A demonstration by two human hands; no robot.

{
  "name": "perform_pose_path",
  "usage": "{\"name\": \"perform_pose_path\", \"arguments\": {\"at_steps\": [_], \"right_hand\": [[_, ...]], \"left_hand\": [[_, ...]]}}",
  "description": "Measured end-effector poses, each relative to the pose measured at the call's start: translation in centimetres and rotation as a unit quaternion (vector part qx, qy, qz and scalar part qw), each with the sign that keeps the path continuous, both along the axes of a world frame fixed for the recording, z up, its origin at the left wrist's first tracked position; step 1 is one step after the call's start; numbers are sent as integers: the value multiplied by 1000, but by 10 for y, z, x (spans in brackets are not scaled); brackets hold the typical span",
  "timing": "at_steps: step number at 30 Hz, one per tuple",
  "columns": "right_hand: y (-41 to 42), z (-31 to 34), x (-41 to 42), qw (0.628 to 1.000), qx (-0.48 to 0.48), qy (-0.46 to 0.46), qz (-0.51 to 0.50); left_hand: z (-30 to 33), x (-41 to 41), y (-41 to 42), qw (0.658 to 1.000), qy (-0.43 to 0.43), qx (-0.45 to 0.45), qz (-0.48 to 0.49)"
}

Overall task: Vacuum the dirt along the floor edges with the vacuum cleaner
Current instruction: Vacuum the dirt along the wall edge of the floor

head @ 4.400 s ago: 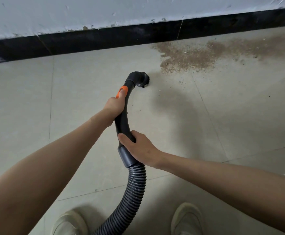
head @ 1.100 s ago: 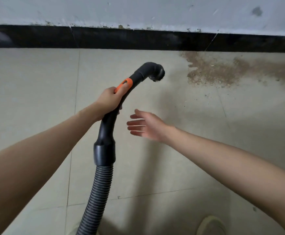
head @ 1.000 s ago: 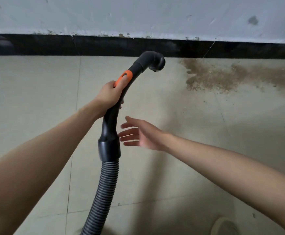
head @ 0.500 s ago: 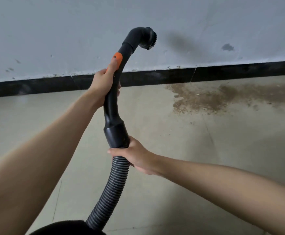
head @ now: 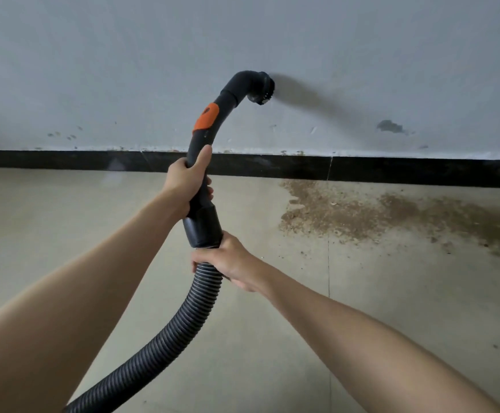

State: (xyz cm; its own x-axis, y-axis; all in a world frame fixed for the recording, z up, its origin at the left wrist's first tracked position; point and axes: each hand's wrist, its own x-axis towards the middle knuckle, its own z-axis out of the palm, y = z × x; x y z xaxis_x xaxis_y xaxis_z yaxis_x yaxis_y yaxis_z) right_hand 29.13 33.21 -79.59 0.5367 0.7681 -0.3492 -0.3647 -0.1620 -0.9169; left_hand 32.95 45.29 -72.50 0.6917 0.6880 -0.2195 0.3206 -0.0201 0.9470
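The left hand (head: 187, 181) is wrapped tight around the black vacuum handle (head: 204, 162), thumb laid up along the tube just below the orange switch (head: 206, 118). Right below it, the right hand (head: 228, 260) grips the ribbed hose (head: 183, 320) just where it meets the black collar (head: 202, 229), fingers curled round it. The handle rises and bends over to the right, and there's the round brush nozzle (head: 262, 87), up in the air in front of the grey wall (head: 94, 70), casting a shadow on it. Down on the tiled floor (head: 391, 323), the brown dirt (head: 347, 213) lies spread along the black skirting board (head: 391, 171), off to the right and well apart from the nozzle. The hose curves away down to the lower left and out of view.
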Motion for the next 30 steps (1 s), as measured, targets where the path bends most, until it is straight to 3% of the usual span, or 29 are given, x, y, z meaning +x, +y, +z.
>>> {"name": "perform_pose_path", "arguments": {"at_steps": [4, 8, 14, 20, 24, 30], "right_hand": [[-45, -2, 26, 998, 13, 27, 47], [-80, -2, 45, 991, 63, 74, 91], [-104, -15, 53, 991, 45, 92, 81], [-91, -28, 35, 999, 1, 40, 33], [-72, -38, 18, 996, -58, -33, 63], [-54, -54, 12, 989, -122, 0, 82]], "left_hand": [[-11, 14, -31, 999, -23, -22, 35], [-24, 21, -46, 989, -36, -131, 54], [-47, 26, -60, 973, -35, -223, 47], [-71, 13, -49, 973, 2, -230, 31], [-91, -7, -33, 983, 45, -178, 10], [-121, -22, -19, 981, 86, -169, 43]]}}
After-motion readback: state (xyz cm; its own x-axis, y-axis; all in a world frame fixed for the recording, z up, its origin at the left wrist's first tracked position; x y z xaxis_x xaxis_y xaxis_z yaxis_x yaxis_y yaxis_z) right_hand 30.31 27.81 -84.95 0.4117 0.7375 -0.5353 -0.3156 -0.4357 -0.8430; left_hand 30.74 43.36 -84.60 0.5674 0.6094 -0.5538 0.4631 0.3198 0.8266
